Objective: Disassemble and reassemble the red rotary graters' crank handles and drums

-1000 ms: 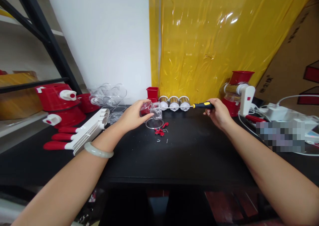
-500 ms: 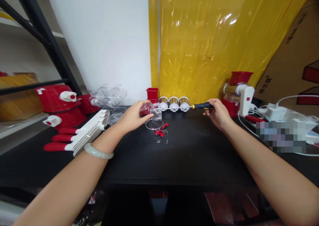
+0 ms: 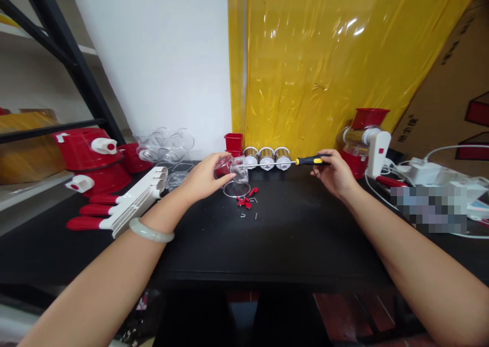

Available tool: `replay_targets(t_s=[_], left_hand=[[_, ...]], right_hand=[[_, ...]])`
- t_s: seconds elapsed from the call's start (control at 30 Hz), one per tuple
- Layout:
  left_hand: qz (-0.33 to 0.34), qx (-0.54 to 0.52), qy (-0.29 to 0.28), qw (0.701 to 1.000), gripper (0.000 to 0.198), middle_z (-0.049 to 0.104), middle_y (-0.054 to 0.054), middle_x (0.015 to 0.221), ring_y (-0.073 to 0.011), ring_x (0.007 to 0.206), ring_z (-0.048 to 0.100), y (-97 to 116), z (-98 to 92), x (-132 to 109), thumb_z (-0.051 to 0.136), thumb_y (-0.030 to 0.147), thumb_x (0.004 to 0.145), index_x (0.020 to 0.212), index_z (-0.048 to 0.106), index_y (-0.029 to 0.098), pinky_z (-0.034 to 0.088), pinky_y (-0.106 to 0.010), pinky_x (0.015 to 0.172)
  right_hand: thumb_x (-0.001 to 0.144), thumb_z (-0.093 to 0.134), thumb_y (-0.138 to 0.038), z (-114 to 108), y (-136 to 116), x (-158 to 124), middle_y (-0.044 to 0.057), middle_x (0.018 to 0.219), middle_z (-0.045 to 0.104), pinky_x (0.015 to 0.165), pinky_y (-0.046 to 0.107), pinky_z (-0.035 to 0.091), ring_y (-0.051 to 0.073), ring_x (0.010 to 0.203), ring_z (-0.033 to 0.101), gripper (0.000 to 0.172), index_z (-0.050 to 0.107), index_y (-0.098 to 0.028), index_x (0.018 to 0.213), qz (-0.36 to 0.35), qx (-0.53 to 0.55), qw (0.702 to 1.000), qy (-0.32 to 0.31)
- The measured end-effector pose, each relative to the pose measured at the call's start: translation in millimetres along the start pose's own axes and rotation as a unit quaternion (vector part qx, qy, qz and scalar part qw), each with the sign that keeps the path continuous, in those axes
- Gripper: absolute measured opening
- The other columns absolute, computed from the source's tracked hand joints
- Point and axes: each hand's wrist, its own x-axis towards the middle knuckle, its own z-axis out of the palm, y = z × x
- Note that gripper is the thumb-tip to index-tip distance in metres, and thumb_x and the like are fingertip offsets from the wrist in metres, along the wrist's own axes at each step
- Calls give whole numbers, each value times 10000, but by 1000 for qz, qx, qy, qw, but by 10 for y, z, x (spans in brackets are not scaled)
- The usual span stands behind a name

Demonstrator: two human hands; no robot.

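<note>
My left hand (image 3: pixel 210 175) is closed round a clear plastic housing (image 3: pixel 240 172), with something red showing through it. My right hand (image 3: pixel 336 172) grips the black and yellow handle of a screwdriver (image 3: pixel 309 161). The screwdriver's long shaft runs left into the clear housing; its tip is hard to make out there. Just below the housing, small red plastic pieces (image 3: pixel 244 202) lie on the black table (image 3: pixel 244 250), beside several small metal pins (image 3: pixel 255 216). Behind the shaft stand three metal grater drums (image 3: pixel 266 158) with white ends.
At left are red bases (image 3: pixel 89 156), white crank handles with red grips (image 3: pixel 133 199) and clear plastic housings (image 3: pixel 168 145). A red hopper (image 3: pixel 233 144) stands at the back. To the right are an assembled red and white grater (image 3: pixel 367 143), a power strip with white cables (image 3: pixel 426 172) and a cardboard box (image 3: pixel 451 82).
The screwdriver handle has turned, showing more of its yellow part, and the right fingers have shifted on it. The left hand and clear housing stay in place.
</note>
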Motion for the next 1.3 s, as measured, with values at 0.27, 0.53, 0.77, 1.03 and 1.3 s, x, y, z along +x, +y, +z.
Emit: replay_targets(t_s=[0.27, 0.53, 0.77, 1.03, 1.3], left_hand=[[-1, 6, -2, 1000, 569, 602, -118, 1403, -279, 1291, 575, 22, -14, -2, 657, 470, 885, 1361, 530, 185, 449, -444, 1104], [-7, 6, -2, 1000, 566, 604, -116, 1401, -279, 1287, 577, 23, -11, 1, 659, 476, 881, 1353, 538, 189, 448, -447, 1103], [-6, 6, -2, 1000, 568, 596, -115, 1410, -281, 1304, 565, 19, -9, -1, 652, 472, 885, 1366, 526, 197, 438, -442, 1113], [-2, 1, -1, 1000, 555, 597, -115, 1408, -277, 1300, 567, 26, -14, 0, 650, 467, 886, 1357, 528, 201, 442, -452, 1108], [-8, 3, -4, 1000, 591, 584, -114, 1428, -282, 1313, 559, 35, -15, -2, 655, 469, 882, 1390, 499, 210, 438, -452, 1116]], right_hand=[[798, 687, -548, 11, 30, 4, -99, 448, 376, 471, 242, 488, 69, 371, 350, 354, 518, -239, 756, -11, -84, 996, 15], [667, 732, -419, -14, -15, -6, -50, 713, 623, 515, 263, 525, 122, 557, 593, 314, 543, -258, 860, 34, 32, 999, -23], [795, 683, -583, 10, 24, 15, -91, 426, 358, 481, 249, 486, 88, 391, 365, 383, 528, -238, 736, -20, -71, 997, 10], [674, 746, -431, -18, 15, 16, -61, 676, 618, 522, 243, 523, 115, 560, 595, 342, 524, -265, 873, 18, -2, 1000, -15], [748, 741, -499, -21, 45, 27, -100, 493, 419, 497, 240, 514, 72, 406, 422, 351, 508, -241, 789, -24, -79, 996, 13]])
